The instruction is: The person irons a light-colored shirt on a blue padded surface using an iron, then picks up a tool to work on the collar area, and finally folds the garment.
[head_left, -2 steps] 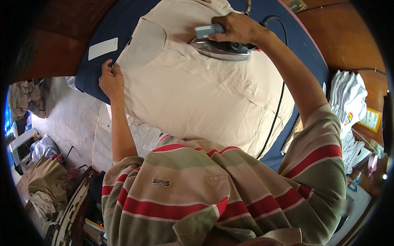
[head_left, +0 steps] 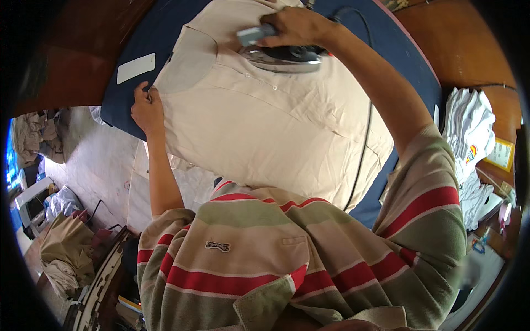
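A beige shirt (head_left: 243,127) with a round neckline and small white buttons lies spread on the dark blue board (head_left: 124,107). My right hand (head_left: 295,26) is closed round the handle of an iron (head_left: 284,62), whose soleplate lies on the shirt's upper part beside the buttons. At the left, my left hand (head_left: 146,110) pinches the shirt's edge near the neckline; what lies between its fingertips is partly hidden. Just beyond that hand lies a white card (head_left: 136,68) on the board.
The iron's black cord (head_left: 367,127) runs across the shirt's right side. White folded garments (head_left: 466,127) are stacked at the right by a wooden panel (head_left: 452,49). Brown cloth (head_left: 69,245) and a plastic bag (head_left: 62,201) lie at the lower left.
My right hand has slid the iron a little to the left and away from me over the shirt. My left hand has hardly moved.
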